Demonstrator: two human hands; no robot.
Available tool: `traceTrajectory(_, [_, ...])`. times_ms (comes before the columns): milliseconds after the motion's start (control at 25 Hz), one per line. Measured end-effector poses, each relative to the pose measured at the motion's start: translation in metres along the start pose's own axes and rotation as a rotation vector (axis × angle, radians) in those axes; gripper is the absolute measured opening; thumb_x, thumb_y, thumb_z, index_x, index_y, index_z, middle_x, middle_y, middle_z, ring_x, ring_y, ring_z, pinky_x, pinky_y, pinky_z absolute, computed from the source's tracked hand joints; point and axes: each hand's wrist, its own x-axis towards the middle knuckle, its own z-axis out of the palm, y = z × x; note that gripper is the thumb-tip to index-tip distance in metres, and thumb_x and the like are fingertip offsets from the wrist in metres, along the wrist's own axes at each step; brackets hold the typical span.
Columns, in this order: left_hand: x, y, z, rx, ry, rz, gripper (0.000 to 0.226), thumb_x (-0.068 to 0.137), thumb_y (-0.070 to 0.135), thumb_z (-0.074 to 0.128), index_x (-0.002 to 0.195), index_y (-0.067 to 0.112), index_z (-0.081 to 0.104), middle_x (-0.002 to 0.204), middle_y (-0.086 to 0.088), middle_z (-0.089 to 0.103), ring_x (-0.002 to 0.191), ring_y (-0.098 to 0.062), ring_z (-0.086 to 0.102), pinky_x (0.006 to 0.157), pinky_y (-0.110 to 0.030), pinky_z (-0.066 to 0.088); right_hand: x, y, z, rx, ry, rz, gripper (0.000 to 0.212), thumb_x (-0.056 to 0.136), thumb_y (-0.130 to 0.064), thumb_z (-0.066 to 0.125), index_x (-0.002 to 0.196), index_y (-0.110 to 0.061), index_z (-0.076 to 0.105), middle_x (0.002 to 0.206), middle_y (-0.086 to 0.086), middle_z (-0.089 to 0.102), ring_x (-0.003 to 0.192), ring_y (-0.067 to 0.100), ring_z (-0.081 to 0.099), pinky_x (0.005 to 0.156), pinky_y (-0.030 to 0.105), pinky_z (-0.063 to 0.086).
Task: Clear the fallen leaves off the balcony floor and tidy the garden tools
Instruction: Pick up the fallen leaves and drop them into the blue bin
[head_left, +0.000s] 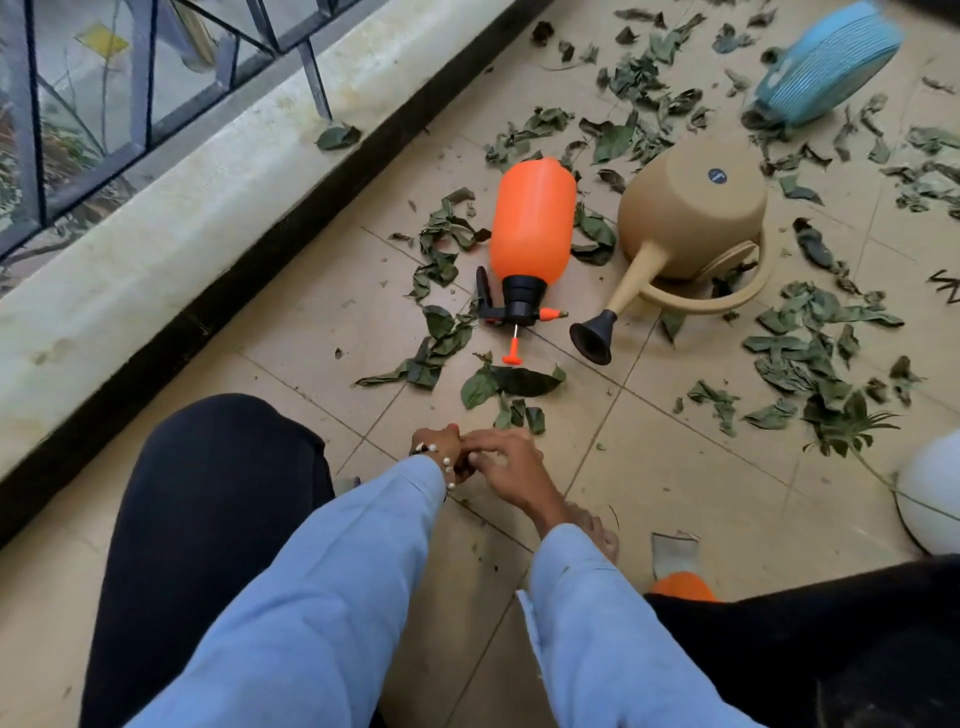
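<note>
Both my hands meet low over the tiled floor between my knees. My left hand (435, 444), with a bead bracelet at the wrist, is mostly covered by my right hand (506, 465), whose fingers lie across it. I see nothing held in either. Just ahead, an orange pressure sprayer (532, 223) lies on its side with its black pump head toward me. Beside it, a tan watering can (691, 218) is tipped over, its black rose on the floor. Green fallen leaves (810, 358) are scattered all around both tools, and the nearest leaves (511, 382) lie just beyond my fingers.
A pale concrete ledge (171, 223) with a dark metal railing (140, 73) runs along the left. A blue ribbed plastic object (826, 62) sits at the far right. A white round object (930, 499) is at the right edge. A grey scrap (675, 553) and something orange (683, 587) lie by my right knee.
</note>
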Motion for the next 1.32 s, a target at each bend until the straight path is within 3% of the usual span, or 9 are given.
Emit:
traceTrajectory(120, [-0.008,0.003,0.003,-0.068,0.003,-0.032,0.029,0.100,0.014,0.047,0.074,0.004,0.055,0.063,-0.006,0.053,0.037,-0.013,0.037,0.039,-0.015,0.029,-0.001,0.022,-0.021,0.342,0.353,0.273,0.023,0.089,-0.004,0.057,0.095,-0.018,0.074,0.104,-0.004,0.070,0.095,0.008,0.061,0.085,0.021,0.048])
traceTrajectory(200, [-0.009,0.003,0.003,-0.069,-0.007,-0.006,0.032,0.100,0.020,0.048,0.078,0.003,0.062,0.058,-0.004,0.047,0.039,-0.012,0.033,0.036,-0.015,0.028,0.008,0.045,-0.026,0.123,0.508,0.424,0.023,0.088,0.000,0.056,0.102,-0.010,0.071,0.107,0.007,0.069,0.094,0.017,0.062,0.083,0.022,0.046])
traceTrajectory(480, [-0.001,-0.005,-0.009,-0.160,0.083,-0.004,0.037,0.101,0.031,0.044,0.084,0.005,0.066,0.058,-0.003,0.039,0.044,-0.014,0.029,0.039,-0.015,0.027,0.051,0.057,-0.001,-0.434,0.163,0.230,0.060,0.094,-0.026,0.054,0.148,-0.022,0.029,0.153,0.012,0.025,0.134,0.033,0.028,0.108,0.038,0.032])
traceTrajectory(560, [0.002,-0.007,-0.008,-0.187,0.087,0.012,0.036,0.100,0.030,0.046,0.084,0.005,0.065,0.056,-0.003,0.038,0.043,-0.014,0.029,0.041,-0.016,0.027,0.057,0.054,0.010,-0.619,0.165,0.185,0.056,0.096,-0.031,0.050,0.147,-0.022,0.030,0.151,0.013,0.028,0.132,0.033,0.030,0.105,0.038,0.035])
traceTrajectory(680, [0.004,-0.011,-0.007,-0.180,0.087,0.001,0.035,0.100,0.030,0.046,0.086,0.005,0.066,0.057,-0.002,0.039,0.043,-0.014,0.031,0.041,-0.018,0.029,0.056,0.059,0.022,-0.760,0.181,0.074,0.044,0.096,-0.008,0.046,0.140,-0.011,0.043,0.140,0.013,0.044,0.120,0.029,0.041,0.093,0.032,0.042])
traceTrajectory(800, [0.007,-0.009,-0.009,-0.174,0.093,-0.005,0.036,0.101,0.030,0.045,0.080,0.007,0.063,0.060,-0.003,0.045,0.046,-0.013,0.036,0.039,-0.019,0.033,0.050,0.061,0.014,-0.527,0.384,0.122,0.029,0.091,0.000,0.051,0.115,-0.007,0.065,0.112,0.012,0.066,0.103,0.024,0.056,0.086,0.030,0.046])
traceTrajectory(920, [0.010,-0.007,-0.003,-0.168,0.084,0.002,0.040,0.102,0.031,0.043,0.079,0.004,0.061,0.061,-0.005,0.051,0.047,-0.014,0.043,0.039,-0.018,0.035,0.048,0.044,-0.001,0.087,0.547,0.321,0.022,0.083,0.003,0.064,0.098,-0.008,0.073,0.094,0.007,0.072,0.088,0.018,0.066,0.088,0.031,0.054])
traceTrajectory(1120, [0.001,-0.007,0.009,-0.386,-0.038,-0.029,0.055,0.097,0.055,0.039,0.090,0.005,0.061,0.079,-0.014,0.063,0.066,-0.023,0.059,0.056,-0.028,0.048,0.037,-0.003,0.014,0.360,0.290,0.220,0.022,0.077,0.002,0.071,0.087,-0.016,0.074,0.085,-0.002,0.072,0.082,0.009,0.068,0.079,0.025,0.056])
traceTrajectory(1320, [0.003,-0.007,-0.008,-0.540,-0.044,-0.098,0.043,0.098,0.038,0.043,0.105,0.000,0.062,0.102,-0.019,0.066,0.089,-0.030,0.063,0.072,-0.035,0.052,0.023,-0.016,0.031,-0.065,-0.055,-0.094,0.020,0.086,-0.017,0.057,0.092,-0.024,0.075,0.085,-0.005,0.066,0.091,0.013,0.057,0.079,0.031,0.042])
